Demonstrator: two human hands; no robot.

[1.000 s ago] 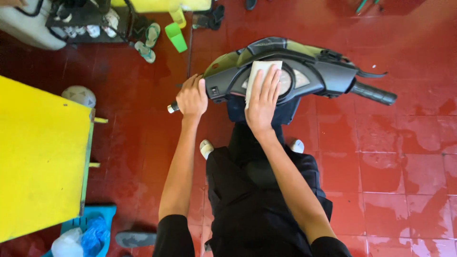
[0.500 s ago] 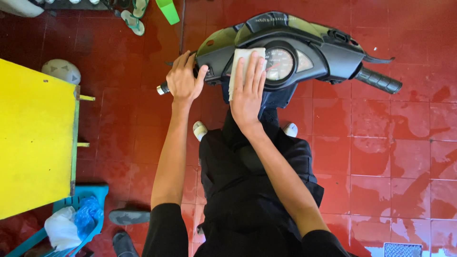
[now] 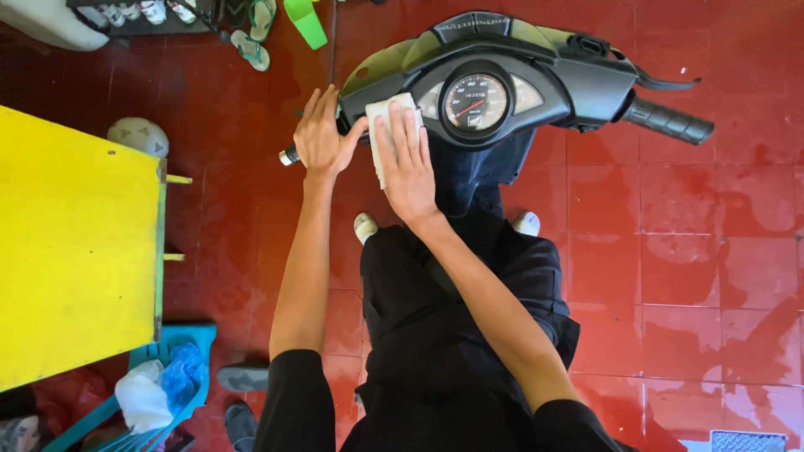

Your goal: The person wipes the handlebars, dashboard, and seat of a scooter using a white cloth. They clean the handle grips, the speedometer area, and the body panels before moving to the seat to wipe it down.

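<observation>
While my left hand [image 3: 321,138] is clamped around the scooter's left handlebar grip [image 3: 291,155], my right hand [image 3: 408,163] lies flat, fingers together, pressing the white cloth [image 3: 387,113] beneath it beside the speedometer [image 3: 475,102].

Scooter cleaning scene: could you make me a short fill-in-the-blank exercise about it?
1. The right hand presses a white ___ against the scooter's dashboard.
2. The left hand grips the left ___.
3. The round speedometer lies to the ___ of the right hand in the picture.

Missing words: cloth; handlebar; right

Both arms reach forward, the left hand [image 3: 322,138] curled in a grip, the right hand [image 3: 406,163] pressed flat with fingers spread.
</observation>
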